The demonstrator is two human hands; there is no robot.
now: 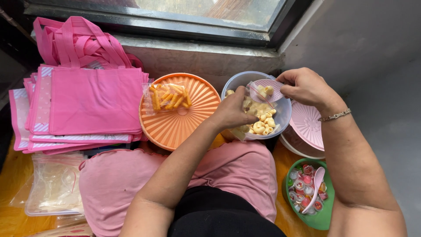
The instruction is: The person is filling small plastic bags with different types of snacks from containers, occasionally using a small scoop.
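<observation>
Over the clear tub (280, 115) of pale snacks: right hand (307, 85) grips pink scoop (267, 90), tipping pieces into small clear bag (250, 112) held by left hand (232, 112). One filled bag (169, 97) lies on orange lid (175, 123); bag in hand appears partly filled.

— Daylit, soft and even. Coming in through the window (210, 11) at the top.

— Shadows?

— Faint only. Darker under the sill and in the top left corner, behind the pink bags (83, 98). Dim along the left edge as well.

— Glare?

— Slight sheen on the clear pouch (169, 97) over the orange lid (184, 120), and a pale haze on the glass.

— Sharp?

— Crisp through the middle; snacks in the tub (280, 112) easy to read. Wide-angle bending toward the edges, forearms stretched. Perhaps a little soft at the bottom corners, hard to judge.
</observation>
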